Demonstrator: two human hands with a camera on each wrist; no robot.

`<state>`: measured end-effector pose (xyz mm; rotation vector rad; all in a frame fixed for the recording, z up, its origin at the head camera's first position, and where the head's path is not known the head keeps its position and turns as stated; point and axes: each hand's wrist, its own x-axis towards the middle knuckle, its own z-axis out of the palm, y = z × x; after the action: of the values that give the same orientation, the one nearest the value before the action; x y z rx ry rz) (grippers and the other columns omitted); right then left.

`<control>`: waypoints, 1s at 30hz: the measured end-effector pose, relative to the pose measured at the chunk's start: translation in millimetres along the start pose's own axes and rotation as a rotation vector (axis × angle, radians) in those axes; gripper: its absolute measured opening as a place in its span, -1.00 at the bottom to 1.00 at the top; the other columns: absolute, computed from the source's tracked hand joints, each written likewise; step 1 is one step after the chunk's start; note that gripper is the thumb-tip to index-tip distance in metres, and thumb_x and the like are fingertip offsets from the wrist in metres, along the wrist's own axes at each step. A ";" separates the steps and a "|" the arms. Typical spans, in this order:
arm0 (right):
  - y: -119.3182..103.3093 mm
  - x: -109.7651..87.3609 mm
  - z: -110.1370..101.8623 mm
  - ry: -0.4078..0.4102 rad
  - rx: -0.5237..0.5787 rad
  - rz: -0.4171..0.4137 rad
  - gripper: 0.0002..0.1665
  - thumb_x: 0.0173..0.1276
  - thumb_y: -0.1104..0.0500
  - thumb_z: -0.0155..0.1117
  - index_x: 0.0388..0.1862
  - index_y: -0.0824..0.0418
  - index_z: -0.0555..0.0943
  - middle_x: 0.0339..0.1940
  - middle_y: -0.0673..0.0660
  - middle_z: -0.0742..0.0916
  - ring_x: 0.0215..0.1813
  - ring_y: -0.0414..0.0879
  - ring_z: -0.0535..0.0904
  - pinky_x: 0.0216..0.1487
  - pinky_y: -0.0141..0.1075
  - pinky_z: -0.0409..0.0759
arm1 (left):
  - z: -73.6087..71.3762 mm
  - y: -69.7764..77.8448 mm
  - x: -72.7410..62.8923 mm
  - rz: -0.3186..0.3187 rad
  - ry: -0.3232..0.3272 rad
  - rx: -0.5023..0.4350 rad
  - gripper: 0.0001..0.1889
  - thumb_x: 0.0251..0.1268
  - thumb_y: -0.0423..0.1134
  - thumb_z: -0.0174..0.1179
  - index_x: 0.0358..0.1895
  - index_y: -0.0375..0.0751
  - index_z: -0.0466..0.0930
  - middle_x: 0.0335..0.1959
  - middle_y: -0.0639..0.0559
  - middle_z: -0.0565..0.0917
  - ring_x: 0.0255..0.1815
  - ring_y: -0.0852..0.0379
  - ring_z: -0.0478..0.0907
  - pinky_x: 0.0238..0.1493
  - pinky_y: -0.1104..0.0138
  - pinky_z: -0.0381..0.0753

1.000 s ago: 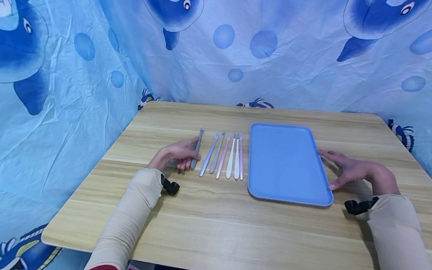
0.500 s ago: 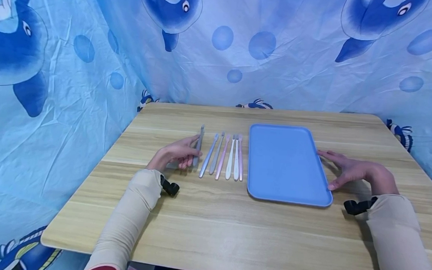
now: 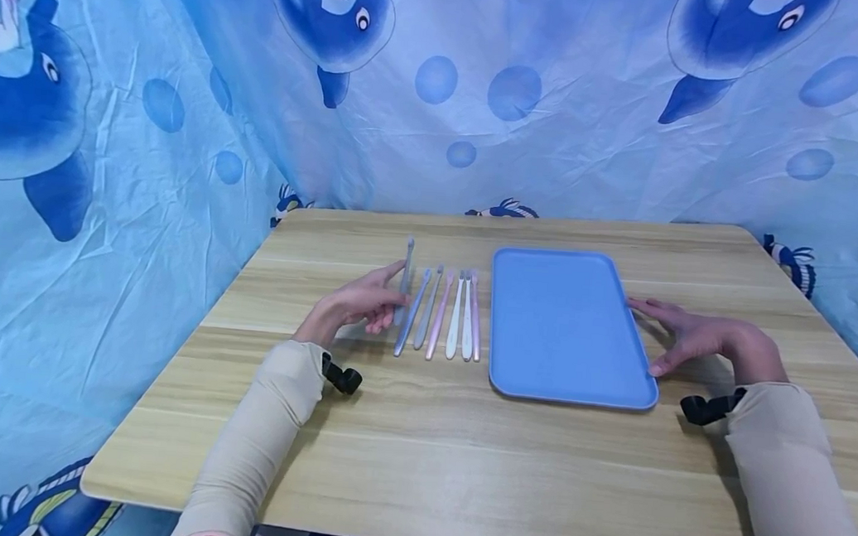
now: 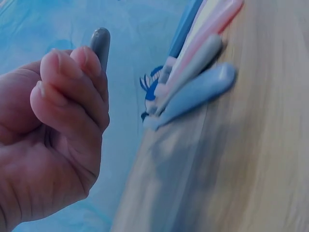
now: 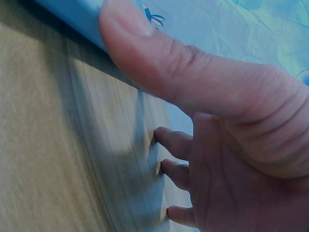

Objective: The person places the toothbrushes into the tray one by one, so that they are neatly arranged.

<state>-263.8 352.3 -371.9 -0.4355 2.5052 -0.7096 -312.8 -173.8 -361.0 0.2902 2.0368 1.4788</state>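
My left hand [image 3: 363,301] pinches a grey toothbrush [image 3: 407,276], its head pointing to the far side of the table. In the left wrist view the rounded end of its handle [image 4: 101,44] sticks out beyond the curled fingers [image 4: 72,96]. Just right of that hand, several toothbrushes lie side by side, among them a blue one [image 3: 412,312], a pink one [image 3: 439,317] and a white one [image 3: 455,318]. A blue rectangular tray [image 3: 574,328] lies right of the row. Along its right edge rests my right hand [image 3: 718,342], thumb [image 5: 145,58] at the rim and fingers spread.
The wooden table [image 3: 402,440] has a light, striped grain. Behind it and on the left hangs a blue curtain [image 3: 438,136] printed with dolphins and bubbles. A black wrist mount [image 3: 341,376] sits by the left hand, another [image 3: 710,409] by the right.
My left hand has raised the grey toothbrush off the table and shifted it a little right, towards the row. The right hand has stayed at the tray's edge.
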 end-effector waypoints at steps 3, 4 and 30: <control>0.3 -1.4 -1.0 0.004 -0.003 0.008 0.45 0.00 -0.05 0.64 0.67 0.12 -0.12 0.57 0.58 -0.17 0.51 0.69 -0.31 0.30 0.68 -0.16 | 8.0 6.4 0.8 0.006 0.004 0.002 -0.09 0.52 -0.33 0.04 0.64 0.18 -0.43 -0.80 0.03 0.52 -0.87 0.21 0.41 -0.85 0.40 0.44; -0.1 -1.4 -1.3 0.005 -0.006 0.007 0.45 0.00 -0.05 0.64 0.67 0.13 -0.12 0.57 0.58 -0.17 0.51 0.68 -0.30 0.30 0.67 -0.15 | 10.3 8.1 0.6 0.007 0.002 0.002 -0.08 0.52 -0.34 0.04 0.64 0.18 -0.43 -0.80 0.03 0.52 -0.87 0.21 0.41 -0.86 0.39 0.43; -3.6 -2.3 -1.0 0.012 -0.022 0.031 0.48 -0.03 -0.11 0.64 0.67 0.09 -0.12 0.59 0.55 -0.15 0.52 0.66 -0.28 0.32 0.66 -0.11 | 45.9 25.5 13.0 0.028 -0.032 0.005 -0.06 0.51 -0.32 0.06 0.64 0.16 -0.47 -0.78 0.02 0.52 -0.87 0.19 0.41 -0.86 0.38 0.43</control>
<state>-261.9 350.7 -368.3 -0.4002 2.5273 -0.6754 -300.7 -122.1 -351.1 0.3443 2.0193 1.4766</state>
